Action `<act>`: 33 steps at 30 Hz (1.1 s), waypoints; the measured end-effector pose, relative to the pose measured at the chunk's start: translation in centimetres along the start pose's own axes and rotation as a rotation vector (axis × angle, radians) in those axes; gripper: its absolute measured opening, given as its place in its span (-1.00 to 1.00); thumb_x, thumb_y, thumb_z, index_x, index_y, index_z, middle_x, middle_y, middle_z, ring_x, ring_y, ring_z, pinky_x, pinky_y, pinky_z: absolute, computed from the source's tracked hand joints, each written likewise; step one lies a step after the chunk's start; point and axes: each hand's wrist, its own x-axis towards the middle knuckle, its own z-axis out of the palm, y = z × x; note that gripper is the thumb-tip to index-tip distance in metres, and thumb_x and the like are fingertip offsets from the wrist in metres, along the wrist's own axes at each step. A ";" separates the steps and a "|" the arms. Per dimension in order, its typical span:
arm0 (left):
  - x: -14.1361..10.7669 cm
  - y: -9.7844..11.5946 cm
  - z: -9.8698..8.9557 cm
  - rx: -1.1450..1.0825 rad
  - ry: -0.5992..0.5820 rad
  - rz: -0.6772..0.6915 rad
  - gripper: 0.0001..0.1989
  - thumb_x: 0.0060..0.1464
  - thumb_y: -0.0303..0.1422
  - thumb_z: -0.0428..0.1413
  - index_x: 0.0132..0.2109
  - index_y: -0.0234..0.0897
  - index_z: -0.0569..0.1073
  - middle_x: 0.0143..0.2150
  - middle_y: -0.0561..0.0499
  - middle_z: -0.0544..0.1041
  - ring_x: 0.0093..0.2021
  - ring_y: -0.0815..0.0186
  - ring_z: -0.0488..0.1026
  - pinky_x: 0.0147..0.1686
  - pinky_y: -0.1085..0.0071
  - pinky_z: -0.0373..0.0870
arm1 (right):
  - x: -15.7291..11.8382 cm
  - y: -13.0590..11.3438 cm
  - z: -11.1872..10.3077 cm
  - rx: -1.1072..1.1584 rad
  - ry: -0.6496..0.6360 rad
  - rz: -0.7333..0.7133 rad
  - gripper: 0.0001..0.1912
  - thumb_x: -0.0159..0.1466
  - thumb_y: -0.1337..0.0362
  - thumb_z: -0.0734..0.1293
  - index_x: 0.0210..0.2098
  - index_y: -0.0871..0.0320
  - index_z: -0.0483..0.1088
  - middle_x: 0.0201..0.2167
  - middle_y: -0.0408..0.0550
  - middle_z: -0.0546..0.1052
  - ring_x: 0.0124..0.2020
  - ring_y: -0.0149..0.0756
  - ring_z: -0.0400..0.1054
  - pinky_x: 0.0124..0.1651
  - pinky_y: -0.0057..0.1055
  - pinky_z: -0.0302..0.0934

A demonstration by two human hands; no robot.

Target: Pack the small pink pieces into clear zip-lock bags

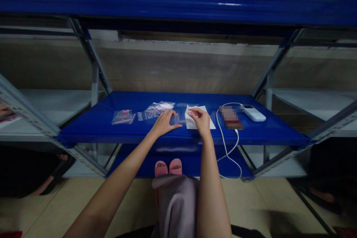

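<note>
We look down at a blue shelf (pixel 245 135), where the work appears partly done: at the left lies a clear packet (pixel 122 117) with red contents, apart from an overlapping group of flat plastic bags (pixel 157 110) further right, which seem left to deal with. We cannot count either group exactly. Near the middle, the left hand (pixel 164 123) has its thumb and forefinger spread in a wide curve, with a small clear bag (pixel 174 119) between them. To its right, the right hand (pixel 203 121) is over a white sheet (pixel 190 123), its thumb and forefinger curled with the tips close together; we cannot tell whether they pinch anything. Further right lie a blurred, phone-like object (pixel 231 117) and a white device (pixel 254 113) with a white cable (pixel 222 134).
</note>
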 end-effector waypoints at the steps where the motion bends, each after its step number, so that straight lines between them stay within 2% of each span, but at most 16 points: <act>1: 0.0 0.0 0.0 -0.003 -0.002 -0.001 -0.57 -0.14 -0.11 0.20 -0.21 -0.24 0.25 -0.20 -0.05 0.39 -0.14 0.16 0.36 -0.11 0.22 0.28 | 0.0 -0.4 0.6 0.063 -0.058 -0.015 -0.81 0.00 0.33 0.35 -0.35 0.22 0.48 -0.44 -0.05 0.54 -0.43 -0.37 0.36 -0.29 -0.46 0.22; 4: 0.0 0.0 0.1 -0.014 0.001 -0.013 -0.57 -0.13 -0.12 0.20 -0.20 -0.24 0.26 -0.19 -0.05 0.40 -0.12 0.15 0.36 -0.10 0.21 0.29 | -0.3 -1.0 2.3 0.157 -0.203 -0.021 -0.84 -0.02 0.36 0.35 -0.39 0.22 0.47 -0.50 -0.09 0.53 -0.48 -0.39 0.36 -0.34 -0.46 0.24; 6: 0.0 0.0 0.2 -0.023 0.009 -0.023 -0.59 -0.13 -0.14 0.20 -0.19 -0.24 0.26 -0.19 -0.06 0.40 -0.11 0.14 0.36 -0.10 0.20 0.29 | -0.6 -1.3 3.0 0.135 -0.232 -0.016 -0.86 -0.01 0.40 0.34 -0.41 0.21 0.47 -0.51 -0.10 0.53 -0.49 -0.39 0.36 -0.34 -0.46 0.25; 11: 0.0 0.1 0.2 -0.031 0.023 -0.029 -0.61 -0.13 -0.18 0.21 -0.20 -0.24 0.27 -0.21 -0.04 0.40 -0.12 0.14 0.37 -0.09 0.20 0.29 | -1.0 -2.1 3.1 -0.021 -0.172 -0.079 -0.86 0.01 0.43 0.33 -0.40 0.21 0.47 -0.39 -0.05 0.53 -0.41 -0.39 0.38 -0.28 -0.45 0.26; 15: 0.0 0.2 0.2 -0.032 0.018 -0.045 -0.62 -0.13 -0.19 0.21 -0.21 -0.24 0.26 -0.21 -0.04 0.40 -0.12 0.14 0.37 -0.11 0.20 0.30 | -1.1 -2.7 2.8 -0.096 -0.177 -0.134 -0.85 0.04 0.47 0.31 -0.37 0.22 0.46 -0.39 -0.04 0.52 -0.38 -0.38 0.39 -0.24 -0.44 0.25; 25: 0.0 -0.1 0.4 -0.032 0.051 -0.029 -0.64 -0.08 -0.21 0.17 -0.19 -0.25 0.23 -0.21 -0.05 0.38 -0.14 0.16 0.37 -0.13 0.23 0.30 | -1.4 -3.2 2.8 -0.115 -0.198 -0.253 -0.82 0.13 0.48 0.22 -0.35 0.22 0.45 -0.35 -0.03 0.51 -0.32 -0.39 0.38 -0.17 -0.44 0.23; 28: 0.0 -0.2 0.3 -0.043 0.052 -0.020 -0.61 -0.10 -0.16 0.18 -0.21 -0.24 0.22 -0.21 -0.04 0.38 -0.14 0.16 0.37 -0.13 0.23 0.30 | -1.3 -3.3 2.3 -0.125 -0.146 -0.275 -0.83 0.15 0.43 0.22 -0.35 0.19 0.45 -0.35 -0.04 0.52 -0.32 -0.36 0.38 -0.20 -0.44 0.23; 30: 0.0 -0.3 0.2 -0.044 0.046 -0.017 -0.59 -0.11 -0.13 0.19 -0.22 -0.24 0.22 -0.21 -0.05 0.38 -0.14 0.16 0.36 -0.12 0.23 0.30 | -1.3 -3.2 1.3 -0.190 -0.059 -0.257 -0.83 0.17 0.39 0.22 -0.34 0.18 0.46 -0.33 -0.04 0.53 -0.31 -0.34 0.38 -0.22 -0.43 0.21; 33: 0.0 -0.3 0.1 -0.039 0.033 -0.015 -0.58 -0.11 -0.11 0.18 -0.23 -0.23 0.21 -0.20 -0.05 0.38 -0.12 0.15 0.36 -0.11 0.22 0.29 | -1.6 -2.7 -1.4 -0.457 0.099 -0.111 -0.82 0.18 0.34 0.23 -0.29 0.15 0.46 -0.28 -0.02 0.52 -0.29 -0.29 0.38 -0.21 -0.39 0.18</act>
